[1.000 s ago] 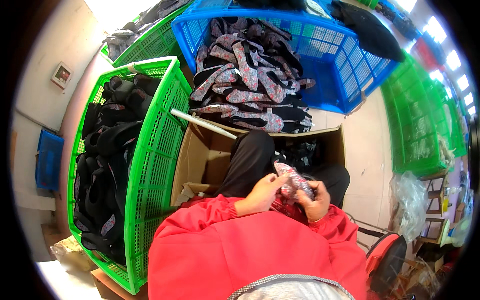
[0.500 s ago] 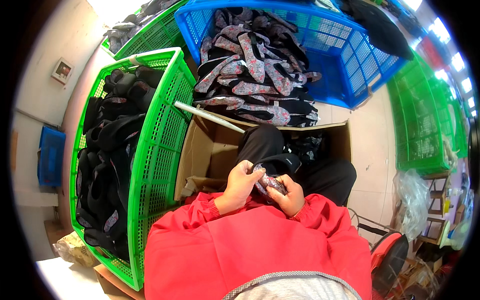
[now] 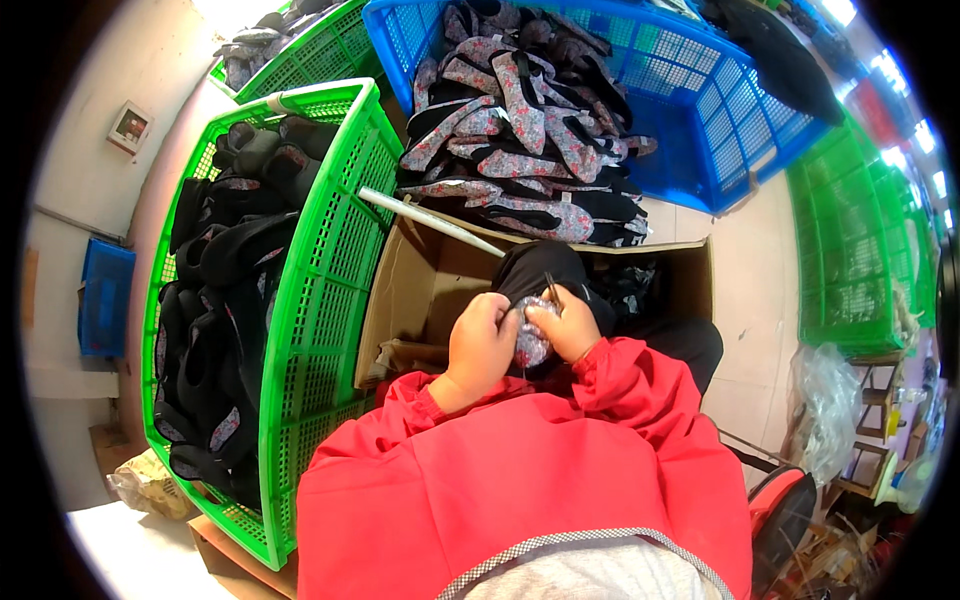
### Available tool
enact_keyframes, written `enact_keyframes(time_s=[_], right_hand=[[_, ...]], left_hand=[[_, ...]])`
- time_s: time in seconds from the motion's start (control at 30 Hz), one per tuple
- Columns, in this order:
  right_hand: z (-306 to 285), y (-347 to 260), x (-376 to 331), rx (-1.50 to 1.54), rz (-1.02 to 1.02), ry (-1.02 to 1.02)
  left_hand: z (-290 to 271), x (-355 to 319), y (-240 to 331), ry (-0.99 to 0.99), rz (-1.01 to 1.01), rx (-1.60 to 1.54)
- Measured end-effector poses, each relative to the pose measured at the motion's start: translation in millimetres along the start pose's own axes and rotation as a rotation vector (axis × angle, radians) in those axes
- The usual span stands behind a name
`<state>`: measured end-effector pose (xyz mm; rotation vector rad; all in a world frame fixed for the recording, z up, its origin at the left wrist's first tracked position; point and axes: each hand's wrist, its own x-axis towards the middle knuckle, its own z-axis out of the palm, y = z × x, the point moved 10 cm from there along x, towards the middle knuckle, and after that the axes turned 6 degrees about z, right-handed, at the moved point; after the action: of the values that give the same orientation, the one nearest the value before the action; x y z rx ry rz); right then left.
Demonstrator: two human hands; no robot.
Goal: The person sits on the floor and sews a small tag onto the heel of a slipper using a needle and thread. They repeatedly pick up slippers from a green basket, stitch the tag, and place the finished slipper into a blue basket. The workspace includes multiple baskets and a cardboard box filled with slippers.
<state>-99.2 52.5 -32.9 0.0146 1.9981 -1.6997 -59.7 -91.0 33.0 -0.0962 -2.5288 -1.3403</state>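
In front of my lap, both hands hold a soft fabric shoe with a grey and red floral side showing. My left hand has its fingers curled around the shoe's left edge. Opposite it, my right hand pinches the shoe between thumb and fingers. A thin dark strip or tool sticks up by the right fingers; its kind is unclear. Much of the shoe is hidden behind the hands. Under them, an open cardboard box stands around my knees with dark pieces inside.
A green crate at left holds many black shoes. Ahead, a pile of floral shoes spills from a tipped blue crate. A white rod leans over the box's edge. Green crates and a plastic bag are at right.
The shoe has been turned and bunched, its black opening no longer showing above the hands. My right hand has moved up and slightly left; the dark thin thing now shows beside it.
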Motion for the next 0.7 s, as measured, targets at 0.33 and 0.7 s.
enact_keyframes(time_s=[0.33, 0.7], right_hand=[[-1.1, 18.2, 39.2, 0.31, 0.305, -0.117], [-18.2, 4.8, 22.7, 0.086, -0.126, 0.307]], left_hand=[[50.5, -57.4, -58.5, 0.002, -0.732, -1.18], [37.2, -51.6, -44.0, 0.127, -0.742, -1.126]])
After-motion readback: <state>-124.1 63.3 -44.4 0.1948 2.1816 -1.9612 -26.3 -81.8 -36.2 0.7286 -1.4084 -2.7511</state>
